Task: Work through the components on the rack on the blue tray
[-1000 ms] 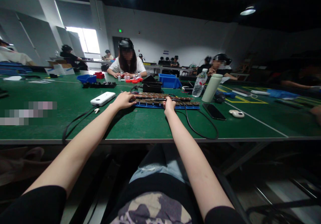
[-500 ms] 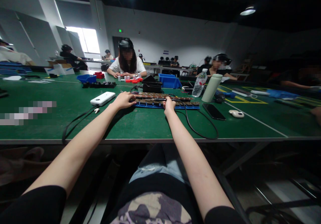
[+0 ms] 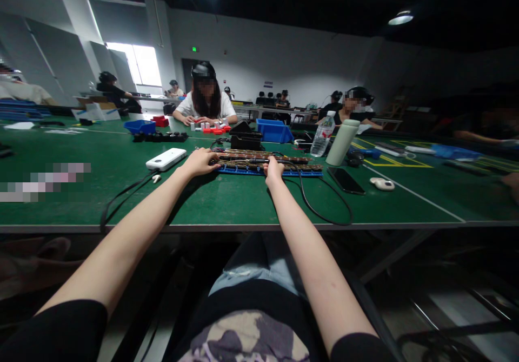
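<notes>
In front of me lies a long row of brown circuit-board strips [image 3: 259,154] on a blue rack [image 3: 239,172]. My left hand [image 3: 199,162] rests at the left end of it, fingers bent and closed over the strips; what is between the fingertips is hidden. Closed around the handle of a slim corded tool that looks like a soldering iron [image 3: 255,161], my right hand [image 3: 274,168] is above the rack's middle. The iron points left over the strips, its tip too small to make out. Its black cable [image 3: 305,199] loops down to the right.
A white power bank [image 3: 166,159] and an earbud [image 3: 156,178] lie on the left. Rightward are a water bottle [image 3: 323,135], a green flask [image 3: 343,143], a phone [image 3: 346,181] and an earbud case [image 3: 381,184]. Behind the strips stand a black box [image 3: 245,139] and a blue bin [image 3: 274,131]. Co-workers sit beyond.
</notes>
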The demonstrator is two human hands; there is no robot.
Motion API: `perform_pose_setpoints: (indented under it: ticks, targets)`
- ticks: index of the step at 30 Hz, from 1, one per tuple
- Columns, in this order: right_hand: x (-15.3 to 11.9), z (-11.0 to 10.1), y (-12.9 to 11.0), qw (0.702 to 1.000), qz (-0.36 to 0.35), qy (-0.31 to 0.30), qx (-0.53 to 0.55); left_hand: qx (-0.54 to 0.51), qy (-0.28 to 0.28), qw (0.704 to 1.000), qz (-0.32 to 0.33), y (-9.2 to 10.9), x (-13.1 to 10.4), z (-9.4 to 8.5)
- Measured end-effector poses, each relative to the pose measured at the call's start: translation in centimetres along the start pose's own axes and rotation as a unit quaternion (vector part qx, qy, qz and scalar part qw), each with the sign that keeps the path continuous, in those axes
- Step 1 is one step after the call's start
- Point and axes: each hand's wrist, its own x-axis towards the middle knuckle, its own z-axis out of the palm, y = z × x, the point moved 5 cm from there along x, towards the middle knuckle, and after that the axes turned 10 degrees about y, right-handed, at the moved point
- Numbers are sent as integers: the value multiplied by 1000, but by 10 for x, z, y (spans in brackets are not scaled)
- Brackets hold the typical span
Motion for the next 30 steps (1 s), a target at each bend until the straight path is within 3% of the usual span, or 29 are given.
perform_pose_setpoints:
  ticks: [30]
  targets:
    - [5,1,3,1000,-4,13,-13,-3,4,1000,-1,-3,0,2]
